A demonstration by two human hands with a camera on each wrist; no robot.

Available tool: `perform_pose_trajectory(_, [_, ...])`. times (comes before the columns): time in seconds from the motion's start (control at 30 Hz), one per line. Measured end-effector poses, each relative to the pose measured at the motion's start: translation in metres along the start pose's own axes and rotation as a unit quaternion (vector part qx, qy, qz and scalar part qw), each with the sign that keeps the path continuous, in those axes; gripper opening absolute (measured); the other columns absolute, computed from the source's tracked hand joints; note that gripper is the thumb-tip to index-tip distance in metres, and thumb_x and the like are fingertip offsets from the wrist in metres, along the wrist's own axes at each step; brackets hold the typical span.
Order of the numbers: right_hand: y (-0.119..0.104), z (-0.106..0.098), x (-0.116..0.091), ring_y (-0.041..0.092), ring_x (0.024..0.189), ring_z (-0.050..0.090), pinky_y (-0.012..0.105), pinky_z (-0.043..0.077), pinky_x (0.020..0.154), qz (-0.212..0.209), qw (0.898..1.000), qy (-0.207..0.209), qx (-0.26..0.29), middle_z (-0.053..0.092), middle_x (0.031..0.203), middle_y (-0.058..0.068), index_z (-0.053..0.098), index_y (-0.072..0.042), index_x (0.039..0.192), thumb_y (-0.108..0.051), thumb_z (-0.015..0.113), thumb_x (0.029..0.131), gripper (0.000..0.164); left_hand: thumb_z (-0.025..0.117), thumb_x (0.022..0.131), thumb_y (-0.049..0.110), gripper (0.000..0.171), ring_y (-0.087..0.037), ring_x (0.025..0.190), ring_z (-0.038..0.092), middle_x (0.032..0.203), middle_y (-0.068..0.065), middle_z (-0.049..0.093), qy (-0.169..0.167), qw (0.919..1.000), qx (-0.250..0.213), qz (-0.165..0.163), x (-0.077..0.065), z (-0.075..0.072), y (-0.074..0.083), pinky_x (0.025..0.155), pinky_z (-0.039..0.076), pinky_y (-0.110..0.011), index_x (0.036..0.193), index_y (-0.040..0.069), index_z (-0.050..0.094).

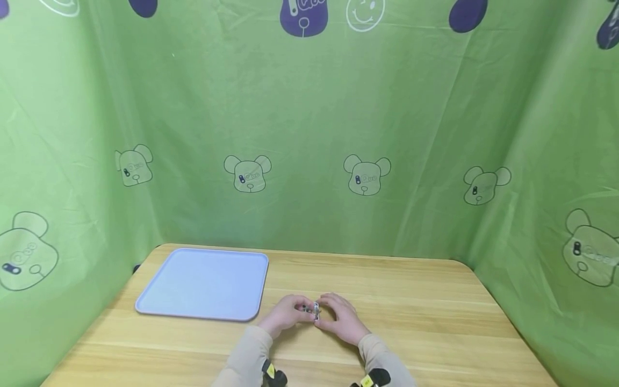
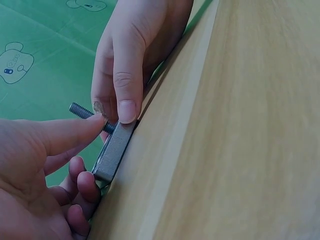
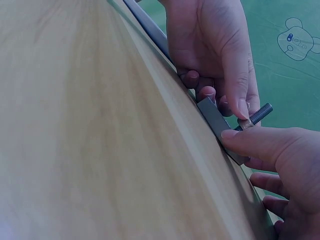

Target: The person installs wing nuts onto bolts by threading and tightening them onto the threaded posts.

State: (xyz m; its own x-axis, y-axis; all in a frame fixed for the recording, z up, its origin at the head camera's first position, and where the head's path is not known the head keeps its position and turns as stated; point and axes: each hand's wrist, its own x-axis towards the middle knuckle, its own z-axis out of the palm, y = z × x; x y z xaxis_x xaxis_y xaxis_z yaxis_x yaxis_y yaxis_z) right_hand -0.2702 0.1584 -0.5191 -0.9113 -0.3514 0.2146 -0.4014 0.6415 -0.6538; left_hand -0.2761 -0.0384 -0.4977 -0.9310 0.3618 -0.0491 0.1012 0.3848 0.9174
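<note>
A small grey metal block (image 2: 117, 150) with a threaded rod (image 3: 262, 114) sticking out of one side is between my two hands, low over the tabletop. A small brownish piece that looks like a nut (image 3: 245, 123) sits around the rod near the block. My left hand (image 1: 285, 314) pinches this nut with its thumb and a finger, while its other fingers curl beside the block's end. From the other side my right hand (image 1: 344, 319) grips the block, thumb on its face. Its far fingers are partly hidden. Whether the block touches the table is unclear.
A pale blue tray (image 1: 203, 285) lies on the left of the wooden table (image 1: 411, 306). Green curtains (image 1: 309, 118) with printed bear heads surround the table at the back and both sides. Black devices with yellow labels (image 1: 274, 373) are strapped at the wrists.
</note>
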Motion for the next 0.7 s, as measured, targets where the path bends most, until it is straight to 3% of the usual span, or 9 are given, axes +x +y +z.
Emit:
perform_pose_trajectory(0.33, [-0.0001,-0.0005,-0.0003,0.045,0.135,0.039,0.069,0.019,0.110,0.001,1.000,-0.003,0.003,0.050,0.141,0.020,0.058,-0.006,0.127,-0.035,0.076,0.080,0.058,0.073,0.084,0.014,0.019,-0.015,0.081,0.052,0.099,-0.005,0.067,-0.005,0.9999,-0.012,-0.002,-0.0022,-0.0003,0.0019,0.067,0.043,-0.028,0.102,0.008,0.073])
perform_pose_trajectory(0.57, [0.0009,0.0001,0.0005,0.045,0.135,0.040,0.069,0.019,0.110,0.000,1.000,-0.001,0.000,0.051,0.141,0.020,0.059,-0.007,0.126,-0.036,0.076,0.079,0.058,0.072,0.081,0.007,0.033,-0.016,0.077,0.048,0.084,-0.002,0.052,-0.007,0.9987,-0.050,-0.008,-0.0023,-0.0046,0.0004,0.066,0.042,-0.027,0.113,0.006,0.064])
perform_pose_trajectory(0.7, [0.0007,0.0002,0.0007,0.044,0.135,0.040,0.069,0.019,0.110,0.003,1.000,-0.001,-0.001,0.052,0.140,0.020,0.060,-0.008,0.125,-0.036,0.077,0.078,0.057,0.073,0.078,0.004,0.033,-0.016,0.075,0.046,0.082,0.000,0.049,-0.006,0.9981,-0.060,-0.012,-0.0016,-0.0063,-0.0019,0.064,0.039,-0.027,0.108,0.004,0.059])
